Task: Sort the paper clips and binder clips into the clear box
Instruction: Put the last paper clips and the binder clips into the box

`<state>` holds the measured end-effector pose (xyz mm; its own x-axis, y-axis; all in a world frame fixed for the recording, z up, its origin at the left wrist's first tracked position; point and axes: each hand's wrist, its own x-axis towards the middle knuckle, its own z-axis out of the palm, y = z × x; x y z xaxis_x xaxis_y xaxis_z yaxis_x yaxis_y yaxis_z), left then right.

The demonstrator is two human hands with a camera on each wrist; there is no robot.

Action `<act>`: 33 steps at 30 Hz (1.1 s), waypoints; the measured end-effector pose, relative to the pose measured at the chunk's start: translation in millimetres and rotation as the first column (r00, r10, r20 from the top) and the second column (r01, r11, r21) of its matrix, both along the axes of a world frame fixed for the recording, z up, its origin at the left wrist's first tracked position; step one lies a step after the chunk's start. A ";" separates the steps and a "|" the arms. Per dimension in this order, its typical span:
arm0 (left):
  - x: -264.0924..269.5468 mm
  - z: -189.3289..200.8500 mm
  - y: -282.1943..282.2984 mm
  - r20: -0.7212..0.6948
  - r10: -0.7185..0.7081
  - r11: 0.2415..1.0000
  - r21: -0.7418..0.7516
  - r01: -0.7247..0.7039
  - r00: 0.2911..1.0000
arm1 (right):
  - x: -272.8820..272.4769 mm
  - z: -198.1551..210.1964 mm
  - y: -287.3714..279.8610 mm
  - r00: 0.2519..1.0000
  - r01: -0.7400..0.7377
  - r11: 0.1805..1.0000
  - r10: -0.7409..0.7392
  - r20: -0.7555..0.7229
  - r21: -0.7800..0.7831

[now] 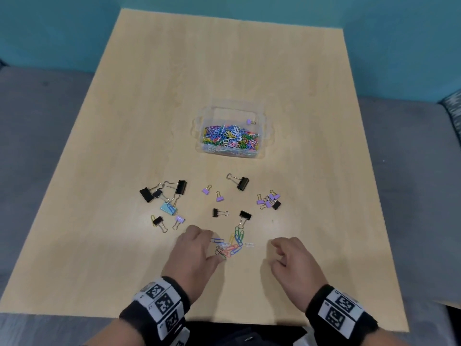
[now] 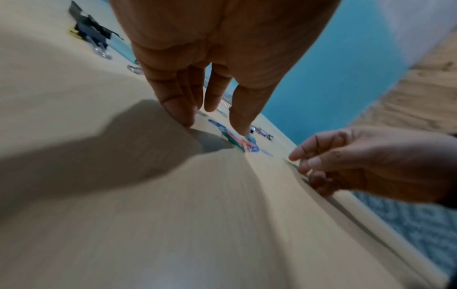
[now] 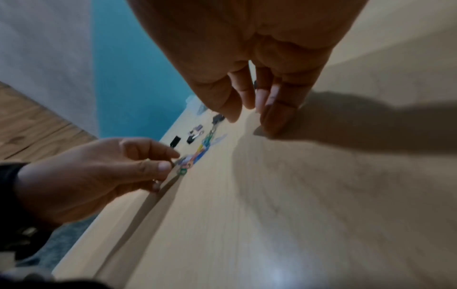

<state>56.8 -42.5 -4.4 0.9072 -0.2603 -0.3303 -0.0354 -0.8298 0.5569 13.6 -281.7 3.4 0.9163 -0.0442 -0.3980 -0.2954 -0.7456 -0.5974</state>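
A clear box [image 1: 265,136] sits mid-table, its near half full of coloured paper clips [image 1: 230,137]; one purple binder clip [image 1: 250,121] lies in its far half. A small pile of loose paper clips [image 1: 235,245] lies near the front edge. My left hand [image 1: 213,245] reaches into the pile's left side, fingertips on the table and thumb against the clips [image 3: 183,171]. My right hand [image 1: 277,253] hovers right of the pile, fingers loosely curled and holding nothing. Black and purple binder clips are scattered between pile and box.
Black binder clips and a light blue one cluster at the left [image 1: 162,193]. A large black one [image 1: 242,183] lies below the box, and a purple group [image 1: 270,201] at the right. The wooden table [image 1: 249,58] has grey floor on both sides.
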 end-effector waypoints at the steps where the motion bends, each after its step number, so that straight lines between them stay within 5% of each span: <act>1: -2.1 -0.6 -3.7 -0.007 -0.025 1.000 0.000 0.025 1.000 | 1.6 -0.3 6.5 0.999 -0.040 0.999 0.040 -0.012 -0.008; 9: 6.5 -6.4 -26.4 0.065 -0.096 0.995 0.035 0.094 0.993 | 43.9 -3.5 60.9 0.931 -0.351 0.929 0.359 0.063 -0.114; 18: 22.3 -5.0 -33.7 0.074 -0.150 0.981 0.136 0.139 0.986 | 55.2 -10.4 58.8 0.836 -0.527 0.805 0.548 0.001 -0.273; 33: 30.4 0.9 -39.8 -0.031 -0.056 0.984 0.166 0.060 0.998 | 74.8 10.9 51.6 0.885 -0.465 0.866 0.455 -0.099 -0.183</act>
